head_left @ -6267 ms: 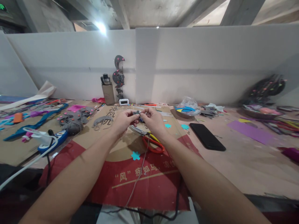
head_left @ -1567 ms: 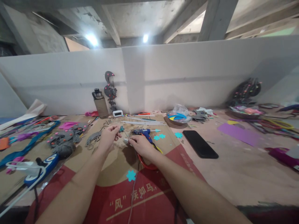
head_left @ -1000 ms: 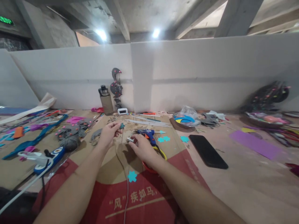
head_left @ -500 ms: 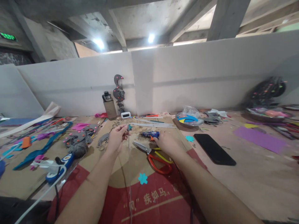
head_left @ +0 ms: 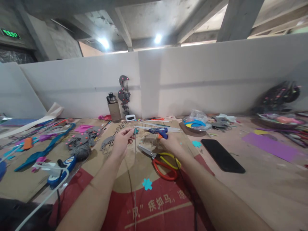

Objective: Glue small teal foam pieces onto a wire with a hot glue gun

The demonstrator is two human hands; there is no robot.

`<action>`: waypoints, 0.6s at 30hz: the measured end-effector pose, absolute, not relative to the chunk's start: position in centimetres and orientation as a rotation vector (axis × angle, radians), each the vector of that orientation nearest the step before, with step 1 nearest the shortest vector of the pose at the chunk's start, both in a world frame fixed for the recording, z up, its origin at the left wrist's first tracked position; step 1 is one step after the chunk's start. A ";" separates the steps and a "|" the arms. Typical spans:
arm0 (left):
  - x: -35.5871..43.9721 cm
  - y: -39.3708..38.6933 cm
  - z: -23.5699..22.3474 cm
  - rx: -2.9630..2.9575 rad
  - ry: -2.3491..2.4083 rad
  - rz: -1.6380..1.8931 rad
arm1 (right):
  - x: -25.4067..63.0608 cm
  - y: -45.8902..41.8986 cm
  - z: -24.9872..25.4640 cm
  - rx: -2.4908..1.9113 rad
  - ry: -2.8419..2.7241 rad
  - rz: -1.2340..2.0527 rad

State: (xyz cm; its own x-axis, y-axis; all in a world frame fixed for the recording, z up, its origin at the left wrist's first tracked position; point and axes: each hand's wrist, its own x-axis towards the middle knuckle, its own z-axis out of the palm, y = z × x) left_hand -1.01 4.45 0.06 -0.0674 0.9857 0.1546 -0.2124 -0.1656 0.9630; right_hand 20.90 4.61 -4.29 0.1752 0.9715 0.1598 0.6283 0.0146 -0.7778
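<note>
In my left hand a small teal flower-shaped piece is pinched between thumb and fingertips, with a thin pale string hanging down below it. My right hand is wrapped round the handle of a blue glue gun, its nozzle pointing left toward the teal piece with a gap between them. Scissors with red and yellow handles lie below my right hand, blades partly open. Nearer me, a turquoise paper flower lies flat on the cardboard.
A black phone and another turquoise flower lie to the right. Behind stand a bottle and a bowl of scraps. At left are a blue power strip, grey yarn and felt pieces. A black cord trails under my right forearm.
My right hand has lifted the glue gun off the cardboard, raising it slightly up and to the right. My left hand keeps its pinch on the teal piece almost in place.
</note>
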 end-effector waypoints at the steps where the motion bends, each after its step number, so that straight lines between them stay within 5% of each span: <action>1: -1.1 4.5 0.1 1.125 0.997 1.467 | 20.7 4.4 -3.9 -1.674 -1.479 0.583; 11: -2.0 5.1 0.1 0.908 0.990 1.528 | 17.1 0.9 -1.0 -0.966 -1.408 0.951; 18: -1.9 5.0 0.1 0.912 0.995 1.522 | 16.7 -0.4 -1.2 -1.181 -1.575 0.595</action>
State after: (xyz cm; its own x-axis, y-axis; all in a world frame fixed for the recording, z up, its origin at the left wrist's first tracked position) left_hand -1.93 5.01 0.11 -0.1559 0.9866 0.0478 -0.3517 -0.1007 0.9307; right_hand 16.71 -0.38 -1.23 0.0166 0.9010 0.4335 0.3897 0.3934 -0.8327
